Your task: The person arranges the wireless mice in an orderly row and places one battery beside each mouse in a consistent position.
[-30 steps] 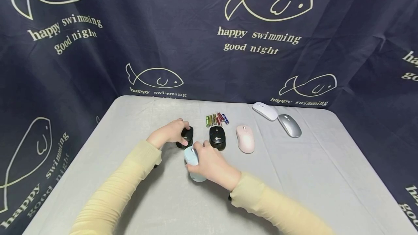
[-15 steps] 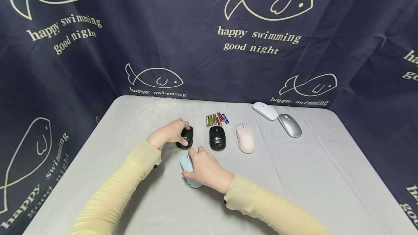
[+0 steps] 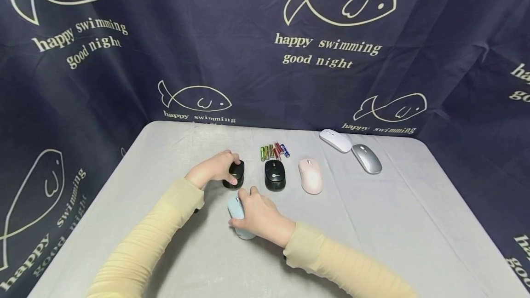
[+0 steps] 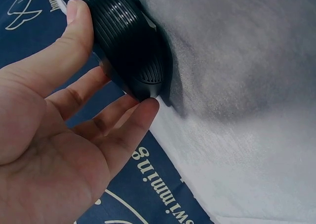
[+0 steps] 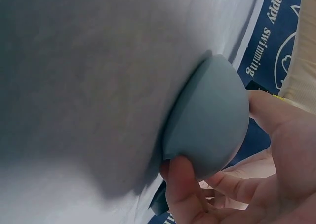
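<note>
On the left of the group, my left hand (image 3: pixel 212 169) grips a black computer mouse (image 3: pixel 238 168) from its side, thumb on the near end and fingers at the far end. Up close in the left wrist view, the ribbed flank of that black mouse (image 4: pixel 126 38) lies between thumb and fingertips. My right hand (image 3: pixel 262 214) holds a light blue mouse (image 3: pixel 235 208) nearer the front, its palm covering the right side. Thumb and fingers span the blue shell (image 5: pixel 210 115) in the right wrist view, with its underside against the cloth.
A second black mouse (image 3: pixel 275 174) and a pink mouse (image 3: pixel 310 176) stand to the right in a row. Behind them lie several small batteries (image 3: pixel 271 151). White (image 3: pixel 335 140) and silver (image 3: pixel 367 159) mice sit at the back right. A dark blue curtain (image 3: pixel 256 22) surrounds the table (image 3: pixel 372 224).
My right hand has drawn the light blue mouse a little left and toward the front edge, away from the second black mouse. The left hand stays on its black mouse.
</note>
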`<state>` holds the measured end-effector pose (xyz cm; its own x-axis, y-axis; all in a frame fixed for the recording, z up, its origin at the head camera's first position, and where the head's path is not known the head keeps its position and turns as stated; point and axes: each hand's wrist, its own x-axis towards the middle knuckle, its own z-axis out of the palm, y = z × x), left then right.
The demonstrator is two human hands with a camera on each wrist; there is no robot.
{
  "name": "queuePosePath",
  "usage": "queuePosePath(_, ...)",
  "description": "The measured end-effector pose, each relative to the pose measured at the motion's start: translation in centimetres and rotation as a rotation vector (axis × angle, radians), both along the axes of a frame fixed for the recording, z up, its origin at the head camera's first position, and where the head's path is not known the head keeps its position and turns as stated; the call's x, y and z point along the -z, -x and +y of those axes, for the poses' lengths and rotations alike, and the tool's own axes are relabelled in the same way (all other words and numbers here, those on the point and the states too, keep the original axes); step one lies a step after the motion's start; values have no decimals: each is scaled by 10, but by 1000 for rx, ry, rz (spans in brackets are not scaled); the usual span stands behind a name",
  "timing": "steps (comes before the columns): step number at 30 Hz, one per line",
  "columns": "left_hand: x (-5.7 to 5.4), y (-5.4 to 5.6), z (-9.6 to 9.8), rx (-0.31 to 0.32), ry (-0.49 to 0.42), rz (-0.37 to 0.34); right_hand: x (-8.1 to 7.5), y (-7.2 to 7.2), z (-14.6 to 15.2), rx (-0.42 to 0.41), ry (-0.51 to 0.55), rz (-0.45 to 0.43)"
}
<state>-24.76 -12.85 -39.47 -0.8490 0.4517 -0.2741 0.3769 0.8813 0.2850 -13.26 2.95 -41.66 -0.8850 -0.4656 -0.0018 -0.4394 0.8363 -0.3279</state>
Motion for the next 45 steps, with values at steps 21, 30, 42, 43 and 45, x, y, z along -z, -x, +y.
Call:
queuePosePath(21, -3, -4, 1, -2, -13, -10, -6, 25, 38, -462, 33, -25)
queuePosePath(30, -5, -5, 0, 3, -1, -6, 1, 38, 46, -672, 7, -41)
queuePosePath(42, -5, -6, 0, -15, -8, -22, 4, 45, 43, -703, -55, -59)
queuePosePath(43, -5, -6, 0, -17, -8, -23, 4, 45, 43, -702, -57, -54)
queuePosePath(45, -5, -6, 0, -17, -6, -22, 4, 45, 43, -700, -64, -43)
